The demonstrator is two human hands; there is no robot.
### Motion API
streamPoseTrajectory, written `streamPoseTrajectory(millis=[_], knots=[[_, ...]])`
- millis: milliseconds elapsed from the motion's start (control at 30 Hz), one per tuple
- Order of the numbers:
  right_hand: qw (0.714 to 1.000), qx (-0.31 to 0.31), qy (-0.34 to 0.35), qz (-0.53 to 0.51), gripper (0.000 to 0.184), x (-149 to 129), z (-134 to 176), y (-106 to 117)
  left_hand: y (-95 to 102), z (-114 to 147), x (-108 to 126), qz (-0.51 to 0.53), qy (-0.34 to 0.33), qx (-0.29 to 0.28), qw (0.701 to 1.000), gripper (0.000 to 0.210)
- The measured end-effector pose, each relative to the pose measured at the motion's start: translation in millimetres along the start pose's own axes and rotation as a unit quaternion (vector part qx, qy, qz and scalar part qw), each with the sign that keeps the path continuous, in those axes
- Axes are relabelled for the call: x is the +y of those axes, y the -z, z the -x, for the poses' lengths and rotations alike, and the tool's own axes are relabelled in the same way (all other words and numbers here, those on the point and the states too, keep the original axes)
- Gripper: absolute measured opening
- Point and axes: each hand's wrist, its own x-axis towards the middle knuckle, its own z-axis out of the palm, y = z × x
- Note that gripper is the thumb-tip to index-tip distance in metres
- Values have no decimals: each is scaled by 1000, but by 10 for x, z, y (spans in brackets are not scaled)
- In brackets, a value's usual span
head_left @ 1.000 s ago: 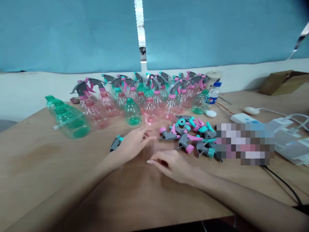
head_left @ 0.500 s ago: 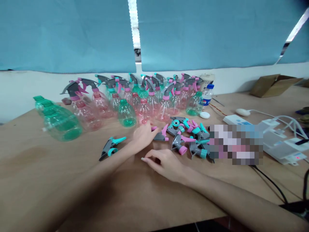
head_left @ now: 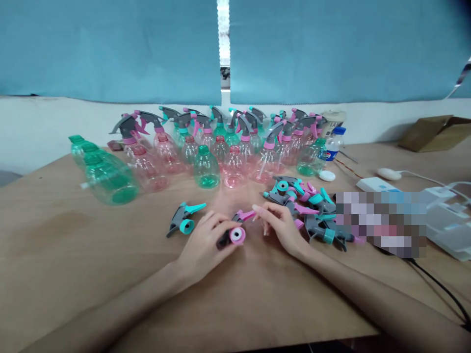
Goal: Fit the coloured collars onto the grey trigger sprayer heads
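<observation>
My left hand (head_left: 206, 240) is wrapped round a trigger spray head (head_left: 237, 235), grey with a pink collar and pink lever. Its collar opening faces me. My right hand (head_left: 281, 225) has loosely bent fingers, apart, with a fingertip at the end of the pink lever; whether it touches cannot be made out. To the left of my left hand lies a grey and teal spray head (head_left: 186, 218). Several more spray heads (head_left: 318, 225) are heaped beyond and to the right of my right hand. Uncapped bottles, one green (head_left: 206, 169) and one pink (head_left: 234, 169), stand behind my hands.
Rows of bottles with spray heads fitted (head_left: 267, 157) stand along the wall. Green bottles (head_left: 110, 179) are at the left. At the right are a Pepsi bottle (head_left: 334, 144), a white round lid (head_left: 327, 175), a power strip (head_left: 447, 220) with cables, and a cardboard box (head_left: 436, 135).
My left hand has drawn a pink and grey spray head back from the heap towards me and turned its collar up. My right hand has moved forward beside it. The view has shifted left.
</observation>
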Motion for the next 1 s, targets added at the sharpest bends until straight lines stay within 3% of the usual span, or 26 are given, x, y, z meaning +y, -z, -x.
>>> streamPoseTrajectory(millis=[133, 333, 500, 733, 1000], knots=[[1000, 14, 8, 22, 35, 58, 3, 10, -53, 35, 39, 46, -23, 3, 999, 24], [991, 38, 68, 108, 18, 21, 101, -22, -50, -1, 4, 85, 63, 52, 993, 26], [979, -30, 111, 167, 12, -59, 229, -84, -49, 25, -11, 71, 90, 63, 991, 26], [953, -89, 186, 221, 22, -100, 251, -101, -45, 33, -24, 64, 78, 73, 992, 19], [917, -90, 237, 308, 33, -125, 252, -117, -52, 21, -10, 58, 63, 84, 993, 24]])
